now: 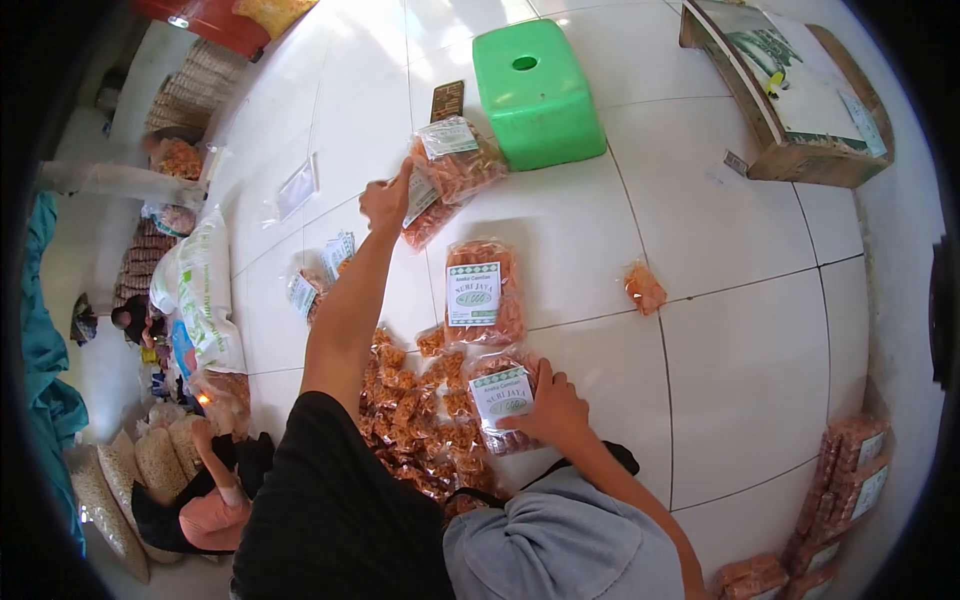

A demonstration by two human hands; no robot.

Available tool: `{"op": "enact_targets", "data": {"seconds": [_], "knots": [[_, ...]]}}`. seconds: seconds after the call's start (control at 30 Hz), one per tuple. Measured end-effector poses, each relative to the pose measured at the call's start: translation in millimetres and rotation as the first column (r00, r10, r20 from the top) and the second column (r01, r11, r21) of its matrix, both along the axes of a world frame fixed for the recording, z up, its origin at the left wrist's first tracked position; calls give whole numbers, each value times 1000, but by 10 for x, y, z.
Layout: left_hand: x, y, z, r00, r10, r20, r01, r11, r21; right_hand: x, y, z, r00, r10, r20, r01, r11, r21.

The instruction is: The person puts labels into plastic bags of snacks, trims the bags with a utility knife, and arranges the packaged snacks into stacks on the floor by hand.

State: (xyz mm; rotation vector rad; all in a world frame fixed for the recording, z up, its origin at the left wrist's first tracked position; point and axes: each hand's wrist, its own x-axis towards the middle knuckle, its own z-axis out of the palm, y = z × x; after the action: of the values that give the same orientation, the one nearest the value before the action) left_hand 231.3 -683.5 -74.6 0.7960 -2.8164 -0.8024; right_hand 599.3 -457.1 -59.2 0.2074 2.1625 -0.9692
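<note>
Our left hand (385, 203) is stretched way out, fingers pinched on the corner of a snack packet (425, 208) on the floor tiles (740, 340), just beside the green stool (537, 92). Right hand (548, 408) lies flat and open on another labelled packet (503, 398), right next to the loose snack pile (420, 430). We'd say grab it by the sealed edge so nothing crushes, and keep the near one pinned.

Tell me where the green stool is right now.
In the head view, the green stool stands on the white floor at top centre, just right of the snack bag that the left hand is reaching to.
</note>
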Motion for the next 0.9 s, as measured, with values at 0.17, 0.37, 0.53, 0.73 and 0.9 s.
{"op": "enact_targets", "data": {"seconds": [0.17,0.37,0.53,0.73,0.9], "knots": [[-151,812,180,935,-67,348,136,975,-178,383,-80,-378,933,-314,-179,299,949,-105],[-412,635,18,903,-114,414,118,993,16,521,183,-390,848,-527,54,520,811,-268],[-337,244,-15,918,-169,358,107,976,188,628,385,-603,794,-578,190,604,712,-359],[-236,-308,-140,977,-212,-25,175,731,660,231,502,-377,674,-604,425,687,299,-663],[-12,-724,9,924,-380,-40,118,184,976,-799,170,-339,679,-679,279,579,263,-771]]}}
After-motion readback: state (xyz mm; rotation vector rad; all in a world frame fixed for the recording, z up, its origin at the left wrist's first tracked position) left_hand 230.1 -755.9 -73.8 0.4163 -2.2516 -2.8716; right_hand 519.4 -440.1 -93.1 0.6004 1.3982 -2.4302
